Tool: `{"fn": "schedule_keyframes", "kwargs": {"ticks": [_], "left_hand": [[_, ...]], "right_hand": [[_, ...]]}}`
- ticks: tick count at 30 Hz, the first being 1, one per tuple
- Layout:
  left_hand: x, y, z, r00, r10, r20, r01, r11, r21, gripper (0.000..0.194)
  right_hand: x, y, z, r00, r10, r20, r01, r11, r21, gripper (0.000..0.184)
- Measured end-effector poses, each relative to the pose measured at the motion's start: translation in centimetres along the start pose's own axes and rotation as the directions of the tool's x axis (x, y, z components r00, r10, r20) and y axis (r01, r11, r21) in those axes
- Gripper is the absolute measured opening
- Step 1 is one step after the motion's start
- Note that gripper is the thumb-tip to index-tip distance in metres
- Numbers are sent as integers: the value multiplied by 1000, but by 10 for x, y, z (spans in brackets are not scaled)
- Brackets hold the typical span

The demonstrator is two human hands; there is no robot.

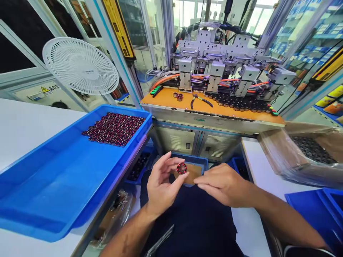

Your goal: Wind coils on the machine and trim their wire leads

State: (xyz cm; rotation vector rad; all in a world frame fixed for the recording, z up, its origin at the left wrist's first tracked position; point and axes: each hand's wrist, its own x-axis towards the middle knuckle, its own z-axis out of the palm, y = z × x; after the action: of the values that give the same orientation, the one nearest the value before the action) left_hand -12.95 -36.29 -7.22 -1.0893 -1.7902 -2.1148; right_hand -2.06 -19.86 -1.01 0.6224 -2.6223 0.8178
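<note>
My left hand [160, 184] pinches a small ring-shaped wound coil [181, 168], black with red windings, between thumb and fingertips, held over my lap. My right hand [223, 185] lies just right of it, back of the hand up, its fingers pressed together and pointing left toward the coil; I cannot see anything in them. A pile of several similar red and black coils [114, 128] lies at the far end of a big blue tray [53, 189] on the left.
An assembly machine [222, 69] stands ahead on an orange worktop [214, 107] with pliers and a row of coils. A white fan [80, 66] sits at the left. A lined cardboard box [311, 153] of dark parts sits right. Small blue bins sit below the machine and at lower right.
</note>
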Motion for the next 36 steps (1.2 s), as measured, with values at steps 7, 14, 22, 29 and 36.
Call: {"fn": "schedule_keyframes", "kwargs": {"ticks": [7,14,22,29,36], "left_hand": [[16,-5,10,995,-41,86,48,996,-80,68],[29,-22,26,987,29,160,-8,992,-128,72],[28,-33,19,979,-123,160,146,979,-145,75],[31,-33,12,954,-141,265,186,970,-155,73],[34,-31,16,923,-243,298,342,873,-348,64]], "right_hand": [[-10,18,-7,997,71,23,-74,969,234,22],[15,47,4,789,593,-162,-317,619,719,31],[17,51,48,683,731,-12,-205,207,957,33],[18,51,36,707,695,-129,-281,444,851,24],[24,43,43,672,725,-151,-246,410,878,25]]}}
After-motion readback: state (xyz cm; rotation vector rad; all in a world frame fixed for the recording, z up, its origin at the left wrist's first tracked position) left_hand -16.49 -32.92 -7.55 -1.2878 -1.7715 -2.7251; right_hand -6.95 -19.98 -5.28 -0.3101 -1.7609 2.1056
